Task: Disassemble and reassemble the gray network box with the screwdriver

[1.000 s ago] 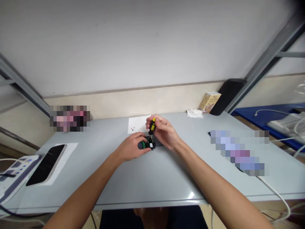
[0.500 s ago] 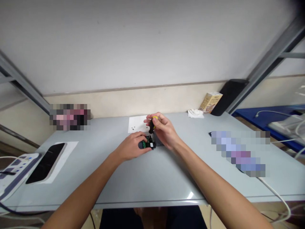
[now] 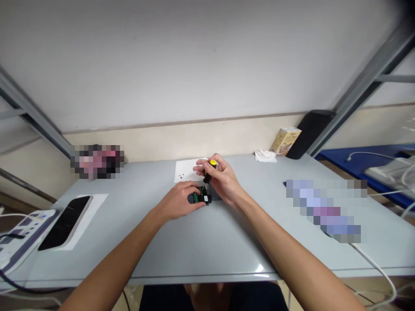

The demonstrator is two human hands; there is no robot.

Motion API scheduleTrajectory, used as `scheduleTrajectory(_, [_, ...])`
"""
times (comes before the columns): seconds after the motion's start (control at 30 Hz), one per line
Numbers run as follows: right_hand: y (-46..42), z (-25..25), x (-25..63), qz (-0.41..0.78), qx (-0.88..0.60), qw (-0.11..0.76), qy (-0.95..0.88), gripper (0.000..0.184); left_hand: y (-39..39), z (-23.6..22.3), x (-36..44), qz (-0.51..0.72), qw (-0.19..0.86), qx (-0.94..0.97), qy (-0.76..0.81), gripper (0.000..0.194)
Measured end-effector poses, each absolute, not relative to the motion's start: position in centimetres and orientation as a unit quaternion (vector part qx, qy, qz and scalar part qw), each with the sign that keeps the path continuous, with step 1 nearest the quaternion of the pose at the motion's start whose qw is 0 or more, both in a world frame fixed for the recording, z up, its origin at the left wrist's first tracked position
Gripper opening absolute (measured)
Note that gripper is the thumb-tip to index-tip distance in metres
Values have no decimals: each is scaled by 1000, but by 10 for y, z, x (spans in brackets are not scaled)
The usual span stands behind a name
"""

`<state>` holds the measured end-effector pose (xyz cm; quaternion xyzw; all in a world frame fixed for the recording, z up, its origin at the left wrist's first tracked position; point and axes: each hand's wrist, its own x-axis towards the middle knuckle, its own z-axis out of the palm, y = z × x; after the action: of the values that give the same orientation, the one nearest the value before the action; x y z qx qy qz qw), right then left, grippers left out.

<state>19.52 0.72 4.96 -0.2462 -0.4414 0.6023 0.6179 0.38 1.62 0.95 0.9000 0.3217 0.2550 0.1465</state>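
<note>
My left hand [image 3: 181,199] is closed around a small black device with a green circuit board [image 3: 201,198], holding it on the table; its exact kind I cannot make out. A black-and-yellow screwdriver [image 3: 209,172] is pinched in my right hand [image 3: 223,177], its shaft pointing down at the board. Whether the tip sits in a screw is too small to tell. Behind the hands, a white sheet of paper [image 3: 188,167] carries several tiny dark pieces [image 3: 181,176]. A flat dark part, half covered by my right hand, lies just right of the device.
On the left are a phone-like black slab [image 3: 66,222] on white paper and a power strip [image 3: 24,237]. At the back right stand a carton [image 3: 285,141], a crumpled tissue [image 3: 266,156] and a black cylinder [image 3: 311,134]. A blurred-out item [image 3: 320,209] with a white cable lies right.
My right fingers have shifted and spread around the screwdriver handle, which has turned and tilted a little. My left hand and the device have stayed in place.
</note>
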Motion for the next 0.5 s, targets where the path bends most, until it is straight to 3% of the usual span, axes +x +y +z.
scheduleTrajectory(0.13, [8, 50, 197, 599, -238, 612, -458, 35, 17, 9, 3, 257, 150, 900, 319, 19])
scheduleTrajectory(0.23, [6, 57, 201, 631, -239, 581, -456, 46, 17, 9, 3, 255, 145, 899, 324, 20])
scheduleTrajectory(0.37, [4, 63, 205, 599, -263, 608, -451, 38, 16, 9, 3, 254, 144, 899, 325, 20])
scheduleTrajectory(0.5, [6, 60, 205, 614, -260, 614, -423, 49, 16, 9, 3, 251, 147, 897, 331, 20])
